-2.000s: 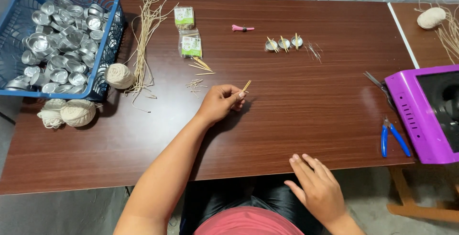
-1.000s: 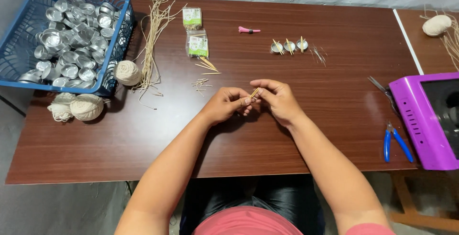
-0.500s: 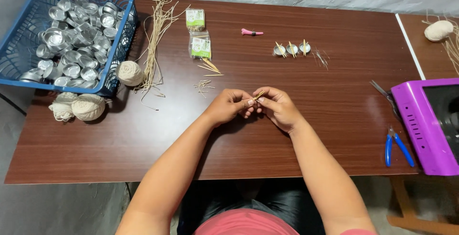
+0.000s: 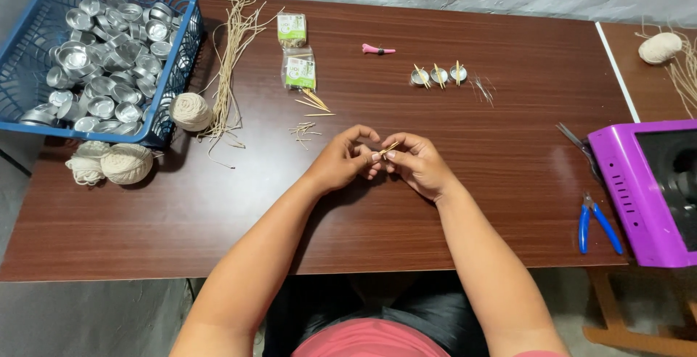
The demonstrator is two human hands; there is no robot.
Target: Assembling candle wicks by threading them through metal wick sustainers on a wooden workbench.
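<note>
I see both hands pinched shut on one stick point(image 4: 390, 147): left hand point(image 4: 341, 161) and right hand point(image 4: 417, 164) meet fingertip to fingertip above the surface point(image 4: 508, 183), mid-front. Looks like the stick-prep step. My guess: next move needs a steady pinch; three cups point(image 4: 438, 75) sit well apart.

Both hands, left hand point(image 4: 340, 162) and right hand point(image 4: 417, 164), pinch a thin pale wooden stick point(image 4: 390, 147) over the brown wooden table point(image 4: 508, 183), mid-table near the front edge.
</note>
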